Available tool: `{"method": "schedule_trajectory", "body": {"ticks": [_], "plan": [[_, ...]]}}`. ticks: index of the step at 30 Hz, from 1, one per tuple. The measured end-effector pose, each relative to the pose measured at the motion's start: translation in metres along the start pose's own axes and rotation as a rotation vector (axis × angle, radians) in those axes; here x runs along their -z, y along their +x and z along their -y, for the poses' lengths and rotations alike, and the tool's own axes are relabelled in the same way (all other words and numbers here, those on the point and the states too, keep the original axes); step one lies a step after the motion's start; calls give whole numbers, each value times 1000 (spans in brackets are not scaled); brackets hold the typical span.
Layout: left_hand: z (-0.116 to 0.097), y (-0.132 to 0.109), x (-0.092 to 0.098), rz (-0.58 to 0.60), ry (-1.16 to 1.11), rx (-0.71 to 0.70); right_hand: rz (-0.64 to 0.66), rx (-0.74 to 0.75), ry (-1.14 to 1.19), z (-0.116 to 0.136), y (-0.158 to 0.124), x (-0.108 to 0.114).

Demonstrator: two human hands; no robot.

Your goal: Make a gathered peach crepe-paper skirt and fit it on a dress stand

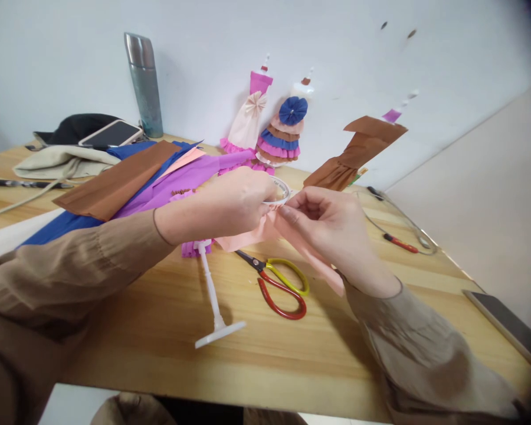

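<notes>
A peach crepe paper strip [310, 251] is stretched between my two hands, bunched into small folds where they meet. My left hand [225, 203] is closed on its gathered edge, the fingertips partly hidden. With thumb and fingers my right hand [331, 227] pinches the strip just to the right. A roll of tape [281, 188] shows right behind my left fingers; whether they touch it I cannot tell. Under my left wrist lies a small white mannequin stand [210, 289] with magenta ruffles [190, 249], partly covered. Scissors [277, 283] with one red and one yellow handle lie below the strip.
Brown crepe paper [119, 180] and purple crepe paper [181, 177] are stacked at left. Three dressed mannequins, one with a pink top [261, 82], one with a blue rosette [292, 111], one in brown [358, 147], stand behind. A bottle [146, 88] and phone [504, 324] flank them.
</notes>
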State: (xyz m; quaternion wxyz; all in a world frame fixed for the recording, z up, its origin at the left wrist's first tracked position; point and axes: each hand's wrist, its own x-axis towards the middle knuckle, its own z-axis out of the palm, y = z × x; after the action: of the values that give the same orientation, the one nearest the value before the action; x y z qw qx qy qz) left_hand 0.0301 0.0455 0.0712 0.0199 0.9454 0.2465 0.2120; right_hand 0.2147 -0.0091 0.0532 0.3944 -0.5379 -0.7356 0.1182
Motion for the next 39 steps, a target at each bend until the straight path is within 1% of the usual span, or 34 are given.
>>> {"method": "schedule_trajectory", "body": {"ticks": [3,7,11,14,17,19,21,23,26,28,30,32,34,36,39], "plan": [[-1,-1,0,-3,-8,-8,2,-10,8,1,0,0],[-2,-2,1,0,-18,-16,5,-72,54,5,-1,0],[2,-1,2,28,-96,-53,43,-109,113,8,-1,1],[8,2,2,40,-179,-56,10,-68,21,6,-1,2],[12,4,4,55,-244,-41,-69,27,-99,3,-1,5],[13,4,5,71,-273,-21,-72,84,-121,4,-2,7],[13,3,5,88,-295,-5,-20,112,-133,5,-2,10],[14,2,5,88,-325,10,56,101,-131,5,0,11],[13,1,9,38,-402,40,139,36,-5,0,4,12],[11,1,14,-32,-456,72,155,-12,125,-5,7,12],[11,2,20,-131,-490,126,148,-68,229,-9,9,12],[13,4,25,-225,-506,212,120,-131,307,-11,11,11],[19,5,26,-275,-513,322,81,-183,356,-12,12,10],[27,6,24,-249,-527,424,41,-207,377,-15,14,7],[40,6,16,-123,-582,488,15,-216,374,-20,15,3]]}}
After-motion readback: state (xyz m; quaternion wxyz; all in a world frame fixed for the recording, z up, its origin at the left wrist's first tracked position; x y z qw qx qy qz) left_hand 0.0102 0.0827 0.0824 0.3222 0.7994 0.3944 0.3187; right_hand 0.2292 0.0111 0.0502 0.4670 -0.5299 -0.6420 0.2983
